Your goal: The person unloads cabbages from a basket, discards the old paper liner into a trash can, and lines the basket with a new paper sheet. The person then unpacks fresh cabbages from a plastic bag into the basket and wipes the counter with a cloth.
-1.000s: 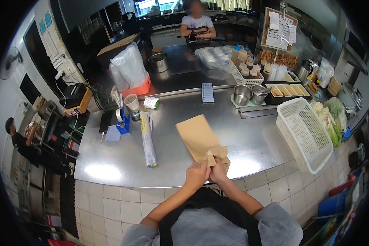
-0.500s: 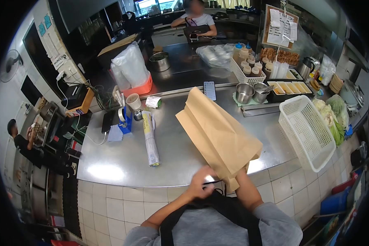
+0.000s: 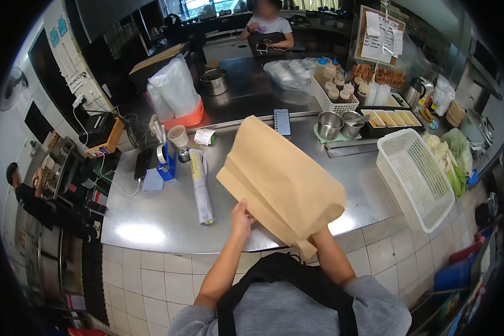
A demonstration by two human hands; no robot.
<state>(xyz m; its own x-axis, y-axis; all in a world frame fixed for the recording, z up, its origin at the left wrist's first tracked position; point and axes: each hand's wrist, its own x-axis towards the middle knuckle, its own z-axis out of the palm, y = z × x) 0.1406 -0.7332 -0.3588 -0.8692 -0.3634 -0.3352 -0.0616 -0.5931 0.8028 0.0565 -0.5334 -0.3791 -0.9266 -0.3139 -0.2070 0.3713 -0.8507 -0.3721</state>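
Brown paper bag (image 3: 283, 179) between the hands, spread wide above the metal surface (image 3: 151, 207), shifted slightly leftward since the previous frame and far more opened out than the folded packet of the first. Left hand (image 3: 242, 221) now farther forward, raised from the bag's lower end to its left edge, thumb up and fingers partly hidden by paper; cannot tell whether closed on it. Right hand (image 3: 318, 234) mostly out of sight at the lower right end, with only the wrist area clear; cannot tell how wide or narrow.

Looks plain and smooth across the broad face, with soft creases, a long fold along the left side and a narrow flap hanging down between the hands. Lies at a slant, upper end beyond the hands, near a phone (image 3: 282, 122). To the left of the left hand, a wrapped roll (image 3: 201, 190); well right of the right hand, a white basket (image 3: 417, 179).
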